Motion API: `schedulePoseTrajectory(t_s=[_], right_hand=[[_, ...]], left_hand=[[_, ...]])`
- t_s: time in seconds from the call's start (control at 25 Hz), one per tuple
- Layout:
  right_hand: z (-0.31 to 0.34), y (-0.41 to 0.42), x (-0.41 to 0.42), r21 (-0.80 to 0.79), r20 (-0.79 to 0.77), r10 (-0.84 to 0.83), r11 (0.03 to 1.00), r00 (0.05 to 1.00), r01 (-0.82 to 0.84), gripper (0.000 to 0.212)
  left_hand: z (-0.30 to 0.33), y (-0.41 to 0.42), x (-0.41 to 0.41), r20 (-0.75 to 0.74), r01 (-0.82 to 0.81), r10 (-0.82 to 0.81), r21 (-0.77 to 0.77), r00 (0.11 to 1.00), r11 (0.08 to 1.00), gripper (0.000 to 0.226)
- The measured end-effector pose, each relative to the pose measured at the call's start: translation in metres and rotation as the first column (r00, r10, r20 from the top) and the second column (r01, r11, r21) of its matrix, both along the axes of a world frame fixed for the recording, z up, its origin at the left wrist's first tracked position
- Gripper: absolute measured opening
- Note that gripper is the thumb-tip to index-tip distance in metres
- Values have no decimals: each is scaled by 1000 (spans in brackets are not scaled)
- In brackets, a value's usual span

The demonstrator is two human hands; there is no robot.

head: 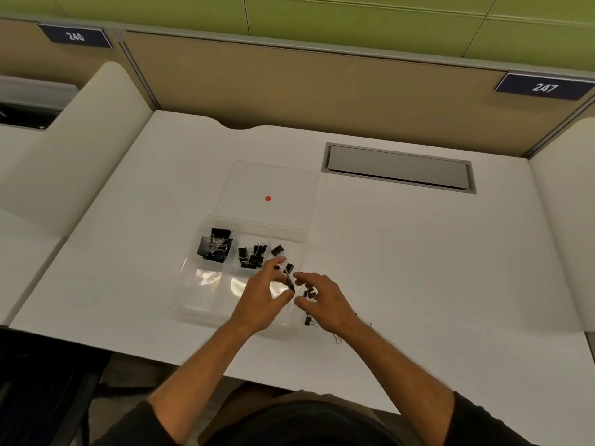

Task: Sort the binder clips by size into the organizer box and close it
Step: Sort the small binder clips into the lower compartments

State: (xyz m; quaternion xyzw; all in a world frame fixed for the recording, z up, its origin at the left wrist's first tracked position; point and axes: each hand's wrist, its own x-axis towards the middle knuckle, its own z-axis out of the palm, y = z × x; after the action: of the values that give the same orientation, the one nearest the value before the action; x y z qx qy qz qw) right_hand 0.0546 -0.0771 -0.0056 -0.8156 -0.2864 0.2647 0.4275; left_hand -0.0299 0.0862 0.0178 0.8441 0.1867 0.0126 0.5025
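The left hand [262, 296] is reaching over the near right part of the clear organizer box [193, 304], and its grip is pinching a small black binder clip [290, 282] between the thumb and a finger, while the other fingers are spreading out a little. The right hand [325, 300] is hanging just beside it, over the table [418, 268], with its fingers loosely curling and its grip holding nothing that can be seen. Under the right hand, a few small clips [309, 293] are lying on the table just outside the box, and one more small clip [308, 320] is sitting nearer the table edge; how many are hiding under the hand cannot be told. Inside the box, the big clips [215, 244] are piling in the far left part, the middle-sized clips [251, 256] are piling in the far middle part, and two small clips [277, 250] are showing in the far right part. The piles are too bunched up to count. The clear lid [289, 185] is lying open and flat behind the box, with one orange dot [268, 198] on it. Two dark signs are sitting on the wall behind the table: one [75, 36] is saying 246 and the other [544, 87] is saying 247. A grey flap [399, 166] is sitting in the table top.
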Motion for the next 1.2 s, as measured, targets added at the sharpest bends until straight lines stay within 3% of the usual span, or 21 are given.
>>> schedulePoseTrajectory(t_s=[0.12, 0.4, 0.64, 0.8, 0.88, 0.96, 1.12, 1.2], right_hand=[[7, 13, 4, 45, 13, -49, 998, 999, 49, 37], [9, 47, -6, 79, -71, -170, 981, 983, 176, 30], [12, 71, -11, 67, -258, -137, 985, 956, 159, 28], [10, 79, -6, 76, -375, -136, 981, 917, 177, 24], [8, 82, -4, 49, -342, -200, 972, 918, 230, 20], [2, 82, 0, -21, -215, -293, 955, 932, 295, 20], [-8, 85, 8, -124, -44, -357, 929, 933, 350, 25], [-12, 87, 10, -168, -26, -362, 921, 932, 353, 30]], left_hand=[[0, 12, 8, -34, 56, -61, -110, 998, 992, 69], [-17, 44, 3, 17, 115, -114, -125, 993, 985, 64], [-17, 79, -6, 22, 180, -180, 0, 983, 984, 60], [-21, 94, -7, 18, 237, -244, 166, 970, 957, 66], [-29, 100, -5, -12, 259, -262, 210, 965, 943, 72], [-42, 107, -5, -50, 311, -310, 285, 949, 907, 76], [-73, 123, -18, -266, 466, -383, 530, 885, 709, 87], [-82, 126, -24, -340, 501, -368, 569, 865, 652, 88]])
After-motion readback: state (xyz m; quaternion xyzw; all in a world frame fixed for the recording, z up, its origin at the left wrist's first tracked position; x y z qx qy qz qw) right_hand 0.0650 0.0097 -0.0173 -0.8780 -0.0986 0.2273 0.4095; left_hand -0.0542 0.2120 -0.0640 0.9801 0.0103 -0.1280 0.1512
